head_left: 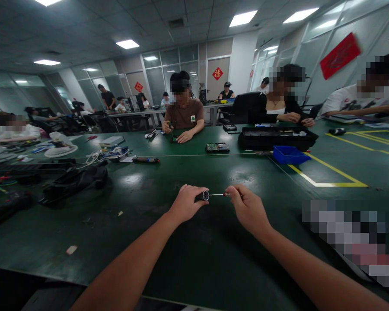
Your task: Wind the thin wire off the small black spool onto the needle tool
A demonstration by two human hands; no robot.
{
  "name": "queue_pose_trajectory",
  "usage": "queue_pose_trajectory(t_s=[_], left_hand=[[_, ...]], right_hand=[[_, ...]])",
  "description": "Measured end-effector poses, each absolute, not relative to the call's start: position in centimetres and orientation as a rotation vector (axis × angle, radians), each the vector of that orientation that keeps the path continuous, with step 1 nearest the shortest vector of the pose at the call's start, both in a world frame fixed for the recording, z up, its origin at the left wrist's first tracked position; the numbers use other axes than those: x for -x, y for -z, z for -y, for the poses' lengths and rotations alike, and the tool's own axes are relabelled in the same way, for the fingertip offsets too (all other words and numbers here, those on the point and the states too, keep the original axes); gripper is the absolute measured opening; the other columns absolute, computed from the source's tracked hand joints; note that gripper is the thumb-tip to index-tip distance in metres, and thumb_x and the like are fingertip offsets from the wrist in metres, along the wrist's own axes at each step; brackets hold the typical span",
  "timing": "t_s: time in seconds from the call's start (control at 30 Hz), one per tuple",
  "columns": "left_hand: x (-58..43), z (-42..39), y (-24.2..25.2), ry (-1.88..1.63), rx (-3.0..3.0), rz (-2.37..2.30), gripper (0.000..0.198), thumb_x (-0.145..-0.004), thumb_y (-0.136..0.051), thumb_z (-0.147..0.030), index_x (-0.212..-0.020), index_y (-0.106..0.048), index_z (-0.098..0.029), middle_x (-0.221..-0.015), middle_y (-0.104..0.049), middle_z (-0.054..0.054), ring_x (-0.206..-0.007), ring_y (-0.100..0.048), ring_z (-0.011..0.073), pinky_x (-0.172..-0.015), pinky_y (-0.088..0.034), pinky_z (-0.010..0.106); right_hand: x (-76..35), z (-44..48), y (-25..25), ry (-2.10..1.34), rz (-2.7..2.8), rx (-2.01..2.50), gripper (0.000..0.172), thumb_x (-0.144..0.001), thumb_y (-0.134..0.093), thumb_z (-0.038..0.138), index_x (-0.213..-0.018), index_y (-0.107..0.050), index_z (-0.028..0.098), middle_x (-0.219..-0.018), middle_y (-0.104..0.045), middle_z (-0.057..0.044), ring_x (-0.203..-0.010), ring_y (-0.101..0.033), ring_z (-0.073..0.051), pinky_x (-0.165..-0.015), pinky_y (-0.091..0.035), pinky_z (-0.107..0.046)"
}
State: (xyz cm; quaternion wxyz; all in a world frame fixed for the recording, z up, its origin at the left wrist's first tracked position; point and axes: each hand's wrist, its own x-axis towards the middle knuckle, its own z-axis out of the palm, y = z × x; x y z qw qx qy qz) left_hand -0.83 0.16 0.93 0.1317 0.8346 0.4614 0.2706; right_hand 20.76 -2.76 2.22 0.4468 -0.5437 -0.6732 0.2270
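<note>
My left hand (188, 203) is closed around a small black cylindrical part (202, 197) with a pale ring at its end. In my right hand (249, 208) is a screwdriver (226, 194) with a red handle, mostly hidden by the fingers. Its thin metal shaft points left and reaches the black part; whether the tip sits inside it or only touches it, I cannot tell. Both hands are above the middle of the green table (181, 255).
A blue bin (290, 154) and a long black tray (277, 137) stand ahead on the right. A hard drive (217, 147) lies in front of a seated co-worker (184, 114). Black casings (74, 181) and cables (99, 156) lie leftward. A pixelated item (353, 242) is near my right arm.
</note>
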Motion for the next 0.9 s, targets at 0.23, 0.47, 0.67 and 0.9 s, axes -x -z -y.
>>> queue_pose_trajectory(t_s=[0.23, 0.47, 0.67, 0.9], left_hand=[[1.0, -0.2, -0.7, -0.810, -2.408, -1.352, 0.039, -0.085, -0.071, -0.032, -0.122, -0.064, -0.026, -0.115, -0.070, 0.004, -0.105, -0.060, 0.0240, -0.099, -0.038, 0.044], [1.0, -0.3, -0.6, -0.758, -2.383, -1.435, 0.039, -0.086, -0.069, -0.035, -0.123, -0.063, -0.025, -0.111, -0.070, 0.004, -0.104, -0.061, 0.0240, -0.102, -0.038, 0.046], [1.6, -0.5, -1.5, -0.787, -2.484, -1.458, 0.037, -0.091, -0.062, -0.032, -0.127, -0.060, -0.031, -0.122, -0.066, 0.003, -0.118, -0.055, 0.0239, -0.114, -0.022, 0.053], [2.1, -1.2, -0.5, -0.707, -2.427, -1.464, 0.039, -0.088, -0.066, -0.032, -0.127, -0.060, -0.031, -0.120, -0.067, 0.003, -0.114, -0.057, 0.0247, -0.114, -0.020, 0.055]], right_hand=[[-20.7, 2.7, -2.0, -0.643, 1.628, 1.291, 0.037, -0.097, -0.039, 0.047, -0.110, -0.062, 0.021, -0.080, -0.067, -0.005, -0.067, -0.060, -0.020, -0.062, -0.044, -0.033], [-20.2, 2.1, -1.3, -0.778, 1.401, 1.198, 0.030, -0.087, -0.059, 0.046, -0.103, -0.061, 0.020, -0.088, -0.070, -0.007, -0.079, -0.064, -0.022, -0.072, -0.049, -0.036], [-21.2, 0.2, -0.3, -1.274, 0.934, 1.027, 0.025, -0.082, -0.065, 0.045, -0.074, -0.063, 0.021, -0.068, -0.059, -0.001, -0.062, -0.057, -0.017, -0.073, -0.054, -0.038], [-21.3, 0.4, -0.2, -1.052, 1.112, 1.095, 0.030, -0.084, -0.063, 0.050, -0.086, -0.065, 0.020, -0.082, -0.067, -0.006, -0.074, -0.063, -0.020, -0.072, -0.053, -0.036]])
